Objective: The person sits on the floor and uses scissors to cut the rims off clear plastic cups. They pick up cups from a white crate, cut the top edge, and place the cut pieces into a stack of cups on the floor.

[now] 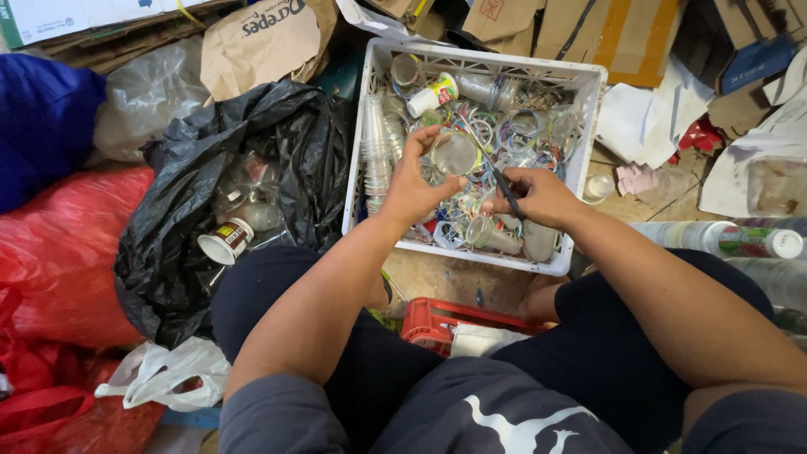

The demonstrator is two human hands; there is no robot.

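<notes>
My left hand [414, 183] holds a clear plastic cup [454, 153] by its rim, tipped so its mouth faces me, above the white crate [588, 109]. My right hand [542, 195] grips a pair of dark-handled scissors [503, 181] whose blades point up and left toward the cup. The crate holds several clear cups, a nested stack of cups [376, 143] along its left wall, and many cut plastic rings. I sit with knees on either side of a red basket [433, 324].
An open black bin bag [277, 143] with cups and a paper cup [225, 242] lies on the left, by a red bag [59, 244] and a blue bag [42, 118]. Cardboard and paper pile up behind. Plastic bottles [727, 240] lie at right.
</notes>
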